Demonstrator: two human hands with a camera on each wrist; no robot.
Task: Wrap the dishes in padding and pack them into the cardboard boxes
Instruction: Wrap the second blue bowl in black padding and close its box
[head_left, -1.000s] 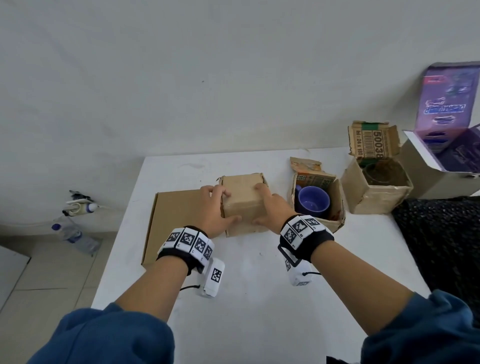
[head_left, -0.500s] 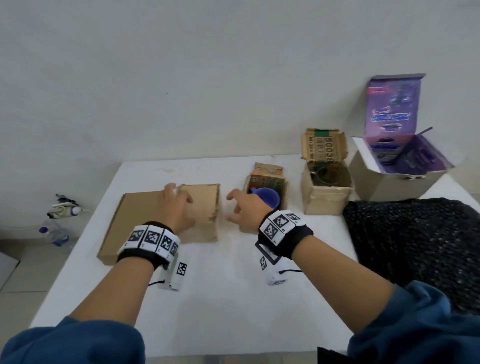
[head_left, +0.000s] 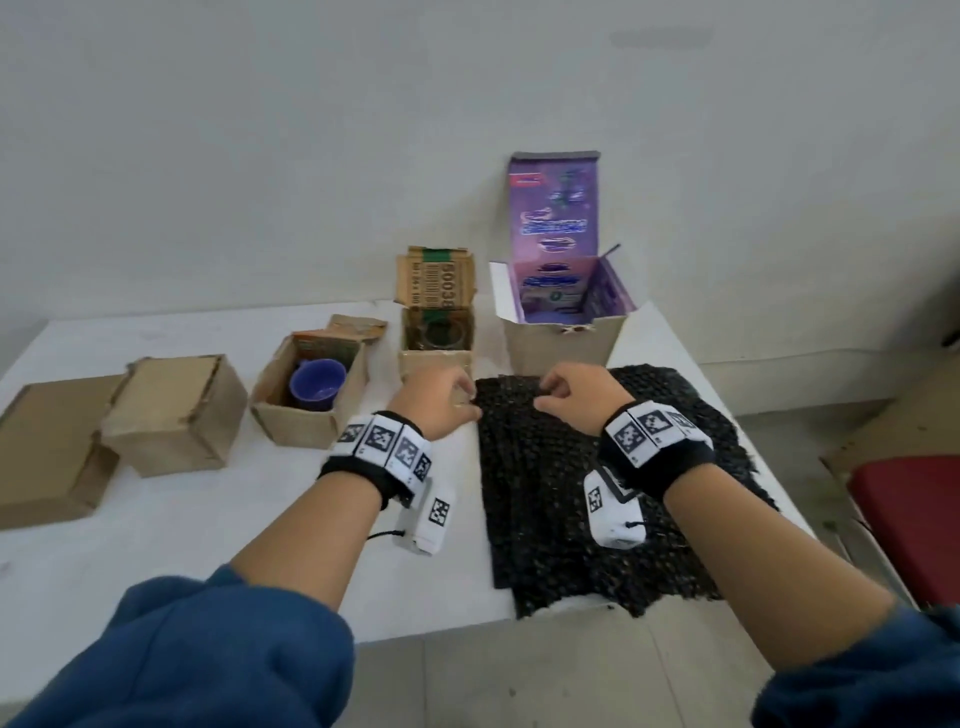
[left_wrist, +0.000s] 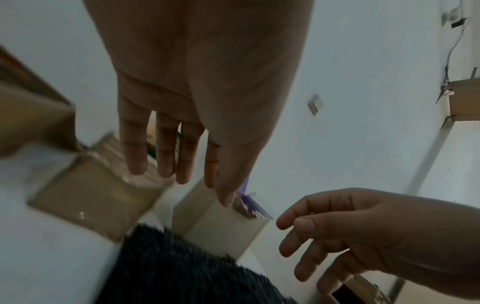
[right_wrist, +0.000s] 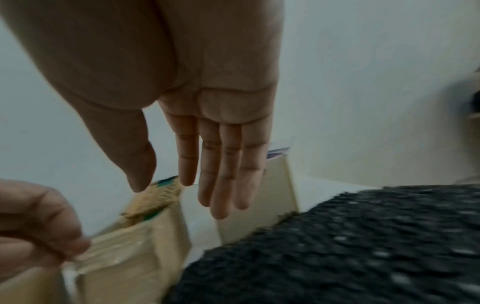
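Both hands, left (head_left: 439, 397) and right (head_left: 582, 395), have left the closed box (head_left: 174, 415); fingers relaxed, empty, over the black padding's (head_left: 571, 519) far edge.

A white table (head_left: 218, 540) carries five cardboard boxes (head_left: 176, 415) and black padding (head_left: 550, 499).

plain room — white table (head_left: 218, 525); bare wall (head_left: 311, 156)

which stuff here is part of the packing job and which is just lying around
Job: black padding; blue cup in its open box; glass dish in the barcode box; closed box; purple box; flat cardboard.

Lying about: red seat.
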